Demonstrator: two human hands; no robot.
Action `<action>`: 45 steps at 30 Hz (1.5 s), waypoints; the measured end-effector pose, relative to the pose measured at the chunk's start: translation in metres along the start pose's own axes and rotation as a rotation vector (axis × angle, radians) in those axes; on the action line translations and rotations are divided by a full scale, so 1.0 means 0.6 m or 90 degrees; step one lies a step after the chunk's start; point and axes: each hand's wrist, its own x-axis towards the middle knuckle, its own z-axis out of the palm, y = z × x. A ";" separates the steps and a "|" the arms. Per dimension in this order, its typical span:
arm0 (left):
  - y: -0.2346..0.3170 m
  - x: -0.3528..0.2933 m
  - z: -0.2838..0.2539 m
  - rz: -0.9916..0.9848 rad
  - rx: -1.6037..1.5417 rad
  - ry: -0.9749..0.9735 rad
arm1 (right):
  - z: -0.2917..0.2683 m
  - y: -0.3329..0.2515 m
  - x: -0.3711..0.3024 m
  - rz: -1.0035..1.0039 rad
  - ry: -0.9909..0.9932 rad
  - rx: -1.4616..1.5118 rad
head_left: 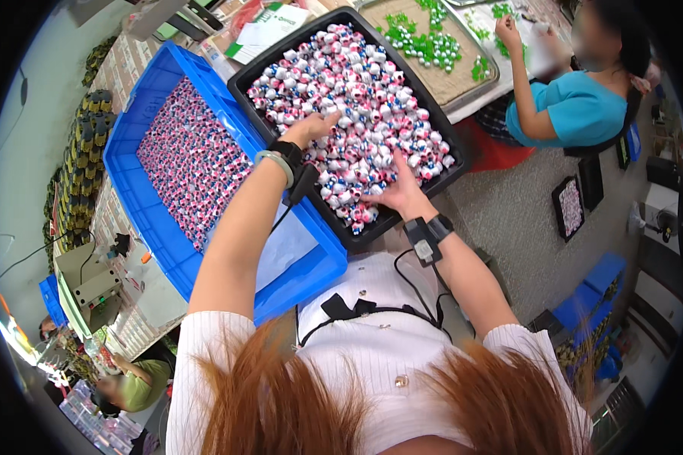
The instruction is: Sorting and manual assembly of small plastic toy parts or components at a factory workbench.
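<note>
A black tray (239, 83) full of small rounded white pieces (372, 98) with pink and blue markings lies in front of me, its left side over the blue bin's edge. My left hand (311, 130) rests on the pieces near the tray's middle, fingers stretched to the right and partly hidden among them. Closer to me, my right hand (404, 189) touches the pieces with thumb and fingers spread. Neither hand visibly grips a piece. To the left, a large blue bin (148, 220) holds a layer of similar pieces.
Beyond the tray, another tray (463, 102) holds green pieces. A person in a teal top (584, 106) sits at the right, one hand raised over green pieces. Another person in green (146, 383) is at lower left. A smaller black tray (568, 208) lies on the floor.
</note>
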 end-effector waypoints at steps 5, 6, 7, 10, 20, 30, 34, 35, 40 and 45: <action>0.011 -0.007 -0.016 -0.056 -0.026 -0.028 | 0.024 -0.013 0.015 0.028 -0.047 -0.024; 0.004 -0.013 -0.010 -0.050 -0.013 0.006 | 0.023 -0.005 0.013 0.038 -0.042 -0.001; 0.014 -0.022 -0.003 -0.035 0.002 0.038 | 0.023 -0.005 0.013 0.039 -0.036 0.023; 0.032 -0.043 0.030 -0.094 -0.156 -0.011 | 0.002 0.000 0.051 0.068 -0.130 0.113; 0.015 -0.029 0.066 0.041 -0.369 0.138 | 0.085 0.018 0.055 0.050 -0.109 0.213; 0.037 -0.087 0.117 0.213 -0.176 0.399 | 0.110 0.025 0.026 -0.095 0.010 0.153; 0.070 -0.111 0.119 0.255 -0.248 0.374 | 0.120 0.002 -0.014 -0.151 -0.021 0.119; 0.072 -0.118 0.115 0.248 -0.276 0.350 | 0.136 0.001 -0.034 -0.167 -0.014 0.112; 0.087 -0.172 0.079 0.345 -0.372 0.348 | 0.186 0.002 -0.082 -0.219 -0.041 0.083; 0.030 -0.289 0.021 0.382 -0.567 0.335 | 0.264 0.091 -0.127 -0.205 -0.102 0.067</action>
